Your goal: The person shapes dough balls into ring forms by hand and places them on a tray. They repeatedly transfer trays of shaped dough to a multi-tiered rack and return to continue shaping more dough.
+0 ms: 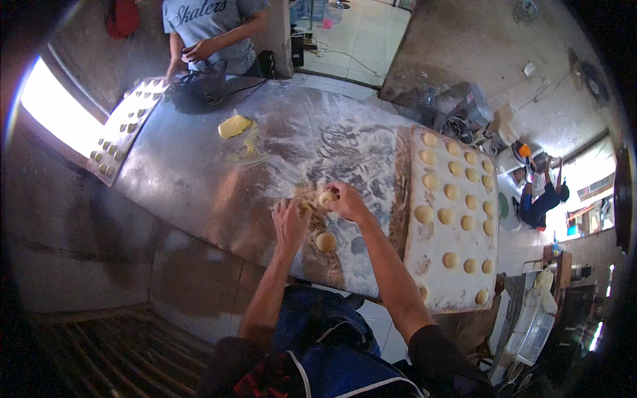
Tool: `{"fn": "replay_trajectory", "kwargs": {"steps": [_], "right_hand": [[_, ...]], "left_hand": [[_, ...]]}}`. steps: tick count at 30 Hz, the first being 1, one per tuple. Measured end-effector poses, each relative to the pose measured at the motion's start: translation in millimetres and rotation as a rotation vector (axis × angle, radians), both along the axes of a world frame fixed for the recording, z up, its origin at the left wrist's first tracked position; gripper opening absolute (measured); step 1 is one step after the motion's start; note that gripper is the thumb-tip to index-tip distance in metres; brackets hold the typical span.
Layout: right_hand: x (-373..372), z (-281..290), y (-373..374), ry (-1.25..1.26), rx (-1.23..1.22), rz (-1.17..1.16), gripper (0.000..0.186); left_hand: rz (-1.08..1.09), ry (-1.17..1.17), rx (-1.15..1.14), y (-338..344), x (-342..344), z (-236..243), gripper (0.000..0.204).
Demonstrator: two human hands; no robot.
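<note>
Dough ball [327, 198], pale and round, pinched between the fingers of the right hand [346, 201] just above the floured patch at the near middle of the desk [192, 172]. Left hand [290, 222] lies palm down beside it, fingers curled over a scrap of dough; whether it grips that scrap or only presses it cannot be told from this angle. Second dough ball [325, 241] rests on the desk between the two forearms, close to the near edge and free of both hands.

Desk surface: bare metal, dusted white with flour across its middle. Yellow lump, probably butter or margarine [235, 125], sits toward the far edge, well apart from the hands.

Floured board [431, 265] along the right end of the desk carries rows of shaped dough rounds [452, 192]. Second tray [133, 109] at the far left corner carries smaller rounds.

Another person in a grey shirt [211, 23] stands at the far edge, hands held together at the chest.
</note>
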State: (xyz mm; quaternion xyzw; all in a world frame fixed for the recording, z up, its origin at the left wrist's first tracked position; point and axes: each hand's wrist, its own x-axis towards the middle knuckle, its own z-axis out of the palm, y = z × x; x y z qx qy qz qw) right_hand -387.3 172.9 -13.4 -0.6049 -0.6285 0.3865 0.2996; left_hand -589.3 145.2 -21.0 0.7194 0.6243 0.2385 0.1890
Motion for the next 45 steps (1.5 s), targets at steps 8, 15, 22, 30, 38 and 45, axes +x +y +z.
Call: {"fn": "replay_trajectory", "kwargs": {"steps": [8,15,22,30,38,45], "right_hand": [[-12.6,-4.3,35.1,-0.681,0.014,-0.069,0.026],[-28.2,41.1,-41.2,0.2,0.0,-0.302,0.032],[-30.3,51.4,-66.9,0.238,0.049,-0.421,0.045],[-25.3,76.3,-79.1,0.461,-0.199,-0.195,0.053],[-14.6,87.4,-90.6,0.979,-0.28,-0.238,0.046],[-14.2,54.6,-95.4,0.108,-0.053,-0.461,0.054]], "left_hand": [[-0.025,-0.392,0.119,-3.1,-3.9,12.5,0.023],[-0.188,-0.97,-0.408,7.4,19.7,15.1,0.03],[-0.37,-1.01,-0.432,-1.5,25.3,36.4,0.029],[-0.276,-1.231,-0.678,-6.3,15.8,48.7,0.046],[-0.39,-1.532,-0.792,-25.4,14.1,54.9,0.053],[-0.214,-1.969,-0.738,-33.6,44.3,45.7,0.021]]}}
